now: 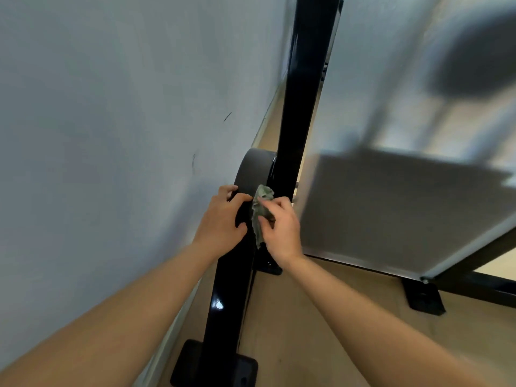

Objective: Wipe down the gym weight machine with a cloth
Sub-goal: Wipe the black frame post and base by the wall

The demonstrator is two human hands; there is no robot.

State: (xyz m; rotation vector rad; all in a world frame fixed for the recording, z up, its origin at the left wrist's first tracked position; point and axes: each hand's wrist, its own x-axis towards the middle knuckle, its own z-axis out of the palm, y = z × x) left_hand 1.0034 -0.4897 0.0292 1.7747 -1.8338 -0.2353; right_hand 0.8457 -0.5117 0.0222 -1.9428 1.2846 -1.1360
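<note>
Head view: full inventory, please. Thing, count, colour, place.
far beam: 1, glossy black, top centre down to mid-frame
near beam: 1, glossy black, bottom centre up to the hands, beside the wall
disc: 1, dark grey, centre, left of the far beam
cloth: 1, grey-green, crumpled, between disc and far beam
frosted panel: 1, translucent grey, right of the far beam
foot brackets: 3, black, on the floor, one under each beam and one at right
wall: 1, pale grey, left
floor: beige, lower right
left hand: grips the near beam's top, below the disc
right hand: pinches the cloth
</note>
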